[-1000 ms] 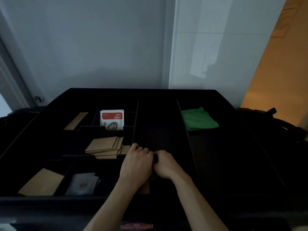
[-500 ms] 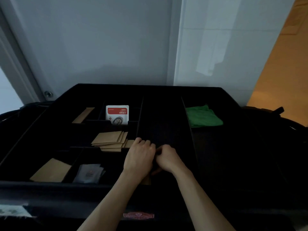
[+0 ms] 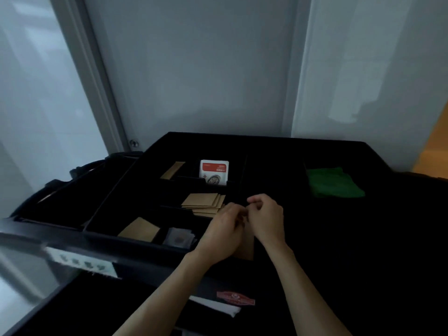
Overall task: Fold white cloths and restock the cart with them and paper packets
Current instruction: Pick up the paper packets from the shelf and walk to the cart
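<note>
Over the front middle of the black cart tray (image 3: 135, 238), my left hand (image 3: 224, 230) and my right hand (image 3: 268, 218) meet with curled fingers. Between them stands a brown paper packet (image 3: 246, 247); both hands grip it, and its upper part is hidden by my fingers. Just behind my left hand, a fanned stack of brown packets (image 3: 203, 202) lies in a compartment. Another brown packet (image 3: 139, 230) lies at the front left, and a third (image 3: 173, 169) at the back left. Below the tray's front edge a white cloth (image 3: 218, 307) shows.
A red-and-white sachet (image 3: 214, 172) stands upright in a back compartment. Grey sachets (image 3: 179, 237) lie at the front, left of my hands. A folded green cloth (image 3: 334, 181) sits in the right section. Grey walls stand behind the cart, with a door frame on the left.
My head has turned, so the cart sits further right and lower in view. Both hands have lifted slightly, and more of the brown packet shows below them.
</note>
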`<state>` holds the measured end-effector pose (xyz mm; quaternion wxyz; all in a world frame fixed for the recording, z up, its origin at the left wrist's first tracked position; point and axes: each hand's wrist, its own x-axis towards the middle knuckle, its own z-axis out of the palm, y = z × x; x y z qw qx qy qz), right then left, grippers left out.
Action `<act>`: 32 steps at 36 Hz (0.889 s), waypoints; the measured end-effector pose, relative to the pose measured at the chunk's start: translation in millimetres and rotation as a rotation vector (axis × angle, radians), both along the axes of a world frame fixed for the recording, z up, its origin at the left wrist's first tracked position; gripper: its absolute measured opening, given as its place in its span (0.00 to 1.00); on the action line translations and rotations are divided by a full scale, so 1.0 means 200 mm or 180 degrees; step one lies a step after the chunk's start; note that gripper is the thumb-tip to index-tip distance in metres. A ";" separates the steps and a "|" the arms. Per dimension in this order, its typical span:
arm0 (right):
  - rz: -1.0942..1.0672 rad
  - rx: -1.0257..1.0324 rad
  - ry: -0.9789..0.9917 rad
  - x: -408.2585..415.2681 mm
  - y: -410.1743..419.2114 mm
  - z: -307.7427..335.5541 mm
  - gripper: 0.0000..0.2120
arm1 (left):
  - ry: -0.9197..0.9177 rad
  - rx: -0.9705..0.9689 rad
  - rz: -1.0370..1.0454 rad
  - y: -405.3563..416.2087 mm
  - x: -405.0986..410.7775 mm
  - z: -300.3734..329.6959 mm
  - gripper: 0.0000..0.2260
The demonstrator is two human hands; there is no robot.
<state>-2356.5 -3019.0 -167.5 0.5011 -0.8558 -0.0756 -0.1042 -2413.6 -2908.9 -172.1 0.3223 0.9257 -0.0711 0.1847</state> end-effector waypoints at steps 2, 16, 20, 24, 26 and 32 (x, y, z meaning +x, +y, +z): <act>0.0196 0.0355 -0.0113 -0.05 0.07 0.04 0.08 | -0.0068 -0.0381 0.0139 0.06 -0.05 0.06 0.11; 0.1759 0.1031 -0.0154 -0.80 0.93 0.25 0.08 | -0.0529 -0.1923 0.1149 0.87 -0.96 0.26 0.12; 0.2213 0.1033 -0.0012 -1.11 1.20 0.23 0.09 | -0.0701 -0.2095 0.1503 1.09 -1.30 0.24 0.12; 0.2579 0.1006 -0.0037 -1.42 1.45 0.22 0.08 | -0.0957 -0.2396 0.1806 1.29 -1.63 0.23 0.09; 0.2735 0.0985 -0.0004 -1.54 1.56 0.22 0.08 | -0.1063 -0.2523 0.1923 1.37 -1.77 0.22 0.09; 0.2968 0.0775 0.0119 -1.82 1.87 0.17 0.10 | -0.1259 -0.2788 0.2433 1.60 -2.15 0.18 0.09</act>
